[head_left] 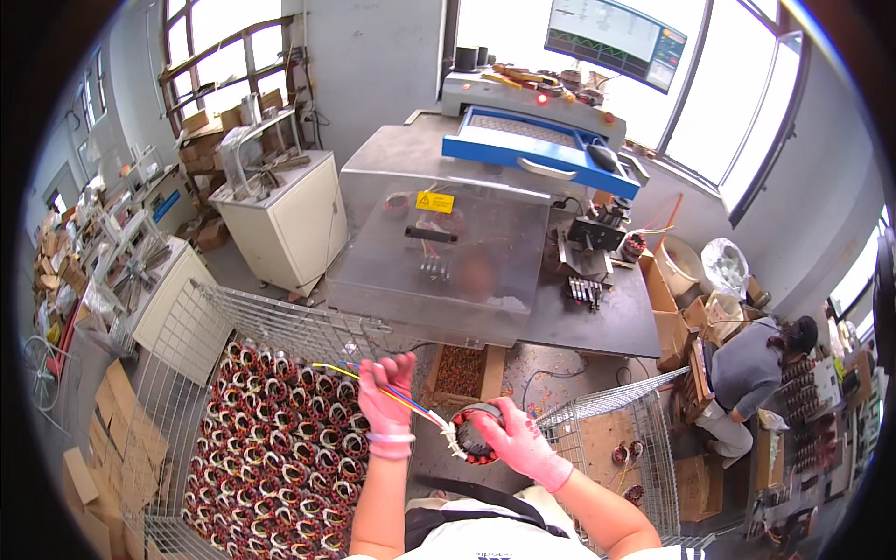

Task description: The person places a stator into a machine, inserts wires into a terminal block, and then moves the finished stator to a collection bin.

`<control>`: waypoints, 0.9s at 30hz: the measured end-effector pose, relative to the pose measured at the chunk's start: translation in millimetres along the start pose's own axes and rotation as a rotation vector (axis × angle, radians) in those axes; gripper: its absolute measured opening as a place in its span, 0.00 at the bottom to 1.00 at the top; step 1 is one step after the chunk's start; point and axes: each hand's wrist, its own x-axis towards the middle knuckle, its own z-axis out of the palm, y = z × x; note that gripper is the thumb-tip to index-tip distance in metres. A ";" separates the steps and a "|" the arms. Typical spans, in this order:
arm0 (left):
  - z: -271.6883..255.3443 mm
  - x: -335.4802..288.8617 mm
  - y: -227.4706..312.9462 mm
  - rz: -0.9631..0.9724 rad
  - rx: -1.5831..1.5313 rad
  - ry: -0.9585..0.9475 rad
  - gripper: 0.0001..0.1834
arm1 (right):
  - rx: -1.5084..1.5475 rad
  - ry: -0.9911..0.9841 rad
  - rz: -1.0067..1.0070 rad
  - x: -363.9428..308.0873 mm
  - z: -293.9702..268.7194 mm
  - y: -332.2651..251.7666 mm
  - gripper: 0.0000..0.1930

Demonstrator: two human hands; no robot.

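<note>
A motor stator (477, 435), a dark ring with red windings and white lacing, is in my right hand (519, 444), whose gloved fingers grip its right side. From its left edge run blue, yellow and white lead wires (420, 408). My left hand (387, 403), in a pink glove, is closed around these leads, and their loose ends stick out to its left. Below and left of that hand, a wire cage (201, 289) holds rows of similar stators (280, 439).
Ahead stands a test bench with a clear hinged cover (373, 271), a blue drawer (541, 159) and a monitor (616, 42). A cardboard box (493, 373) sits under it. Another wire cage (661, 448) at right holds a few stators. A person (747, 373) sits beyond it.
</note>
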 end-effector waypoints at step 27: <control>140.6 80.7 -302.8 -0.504 1.031 0.009 0.16 | -0.166 0.272 -0.228 130.6 -302.2 195.9 0.18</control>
